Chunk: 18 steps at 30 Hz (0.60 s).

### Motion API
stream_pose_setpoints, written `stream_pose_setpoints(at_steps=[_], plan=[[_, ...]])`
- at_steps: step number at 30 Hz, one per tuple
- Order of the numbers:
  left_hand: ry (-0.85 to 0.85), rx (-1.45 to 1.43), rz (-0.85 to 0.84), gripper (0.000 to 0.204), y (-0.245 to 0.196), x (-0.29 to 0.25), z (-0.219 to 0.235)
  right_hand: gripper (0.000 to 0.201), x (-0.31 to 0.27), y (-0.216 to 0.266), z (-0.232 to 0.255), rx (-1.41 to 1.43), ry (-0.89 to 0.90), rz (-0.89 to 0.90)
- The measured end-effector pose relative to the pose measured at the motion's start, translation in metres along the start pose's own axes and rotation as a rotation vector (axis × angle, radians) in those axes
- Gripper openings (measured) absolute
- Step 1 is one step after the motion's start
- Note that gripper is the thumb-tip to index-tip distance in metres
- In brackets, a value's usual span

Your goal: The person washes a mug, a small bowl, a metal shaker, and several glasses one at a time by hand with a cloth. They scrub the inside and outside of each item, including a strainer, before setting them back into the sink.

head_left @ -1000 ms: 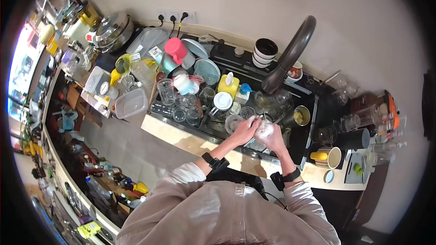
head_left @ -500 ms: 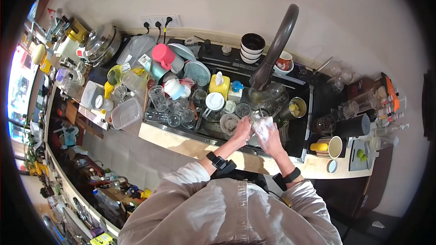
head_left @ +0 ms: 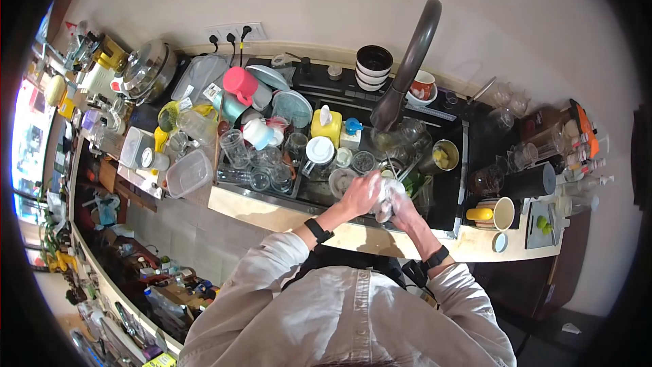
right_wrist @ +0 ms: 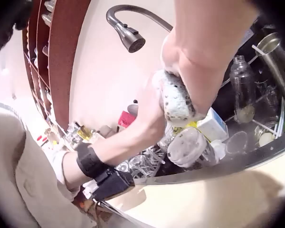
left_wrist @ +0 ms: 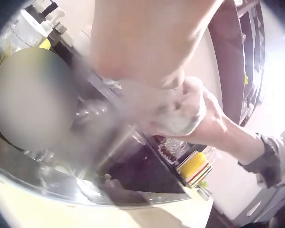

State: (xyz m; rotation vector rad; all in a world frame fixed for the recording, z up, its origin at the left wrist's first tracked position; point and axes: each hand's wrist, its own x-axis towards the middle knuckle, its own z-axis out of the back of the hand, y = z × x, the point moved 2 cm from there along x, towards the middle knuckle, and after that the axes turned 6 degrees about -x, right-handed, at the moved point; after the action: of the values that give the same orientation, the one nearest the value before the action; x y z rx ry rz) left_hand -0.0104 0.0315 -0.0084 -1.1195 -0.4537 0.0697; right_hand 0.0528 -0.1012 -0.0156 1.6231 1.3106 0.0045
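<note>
Over the sink (head_left: 445, 214), my left hand (head_left: 360, 195) and right hand (head_left: 403, 209) meet around a white, foam-covered thing (head_left: 386, 195). In the right wrist view it looks like a sponge (right_wrist: 176, 100) with dark spots, gripped between the right hand (right_wrist: 192, 71) and the left hand (right_wrist: 152, 107). Suds coat the fingers. Whether a further item lies inside the grip is hidden. The left wrist view is blurred, with the right hand (left_wrist: 192, 111) against the foam. Just left of the hands stands a clear cup (head_left: 341, 181).
The dark faucet (head_left: 411, 61) arches behind the hands. Left of them stand a white-lidded jug (head_left: 320, 151), a yellow box (head_left: 326, 127) and many glasses (head_left: 234, 148). A metal pot (head_left: 445, 155) is at the sink's right; a beige cup (head_left: 503, 215) stands on the right counter.
The left hand has turned and come up against the foamy thing, closer to the right hand. The head view has shifted slightly, and green stuff now shows behind the hands in the sink.
</note>
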Motion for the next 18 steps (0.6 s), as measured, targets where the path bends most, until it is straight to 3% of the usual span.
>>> stream_pose_setpoints(at_steps=[3,4,6,7,8,11,12,15,16,17,18], plan=[[-0.078,-0.007,0.232,0.022,0.023,0.003,-0.006,0.015,-0.008,0.012,-0.024,-0.948,-0.162,0.787],[-0.085,0.186,-0.019,0.030,0.024,0.005,-0.005,0.013,-0.017,0.023,-0.037,-1.043,-0.232,0.737],[0.125,-0.452,0.780,0.032,0.047,-0.003,-0.007,0.018,-0.009,0.016,-0.016,-1.589,-0.051,0.985],[0.229,-0.777,1.174,0.033,0.032,-0.004,0.000,0.021,-0.007,0.011,-0.008,-1.861,0.055,1.103],[0.281,-0.756,1.206,0.030,0.022,-0.001,0.007,0.030,-0.006,0.012,-0.009,-1.828,0.026,1.159],[0.083,-0.646,1.049,0.037,0.039,-0.008,0.005,0.027,-0.005,0.011,-0.014,-1.615,-0.098,1.037],[0.055,-0.256,0.794,0.033,0.041,-0.006,0.003,0.025,0.001,0.010,-0.013,-1.368,-0.057,0.867],[-0.055,0.282,0.351,0.030,0.010,-0.002,0.010,0.020,0.025,-0.008,-0.002,-0.604,0.046,0.354],[-0.030,0.298,0.381,0.027,0.003,0.000,0.013,0.017,0.026,-0.009,0.004,-0.594,-0.009,0.423],[-0.031,0.325,0.417,0.026,-0.002,0.001,0.016,0.019,0.030,-0.008,0.018,-0.554,0.099,0.248],[-0.034,0.352,0.453,0.025,-0.005,0.003,0.020,0.020,0.035,-0.016,0.032,-0.650,-0.049,0.360]])
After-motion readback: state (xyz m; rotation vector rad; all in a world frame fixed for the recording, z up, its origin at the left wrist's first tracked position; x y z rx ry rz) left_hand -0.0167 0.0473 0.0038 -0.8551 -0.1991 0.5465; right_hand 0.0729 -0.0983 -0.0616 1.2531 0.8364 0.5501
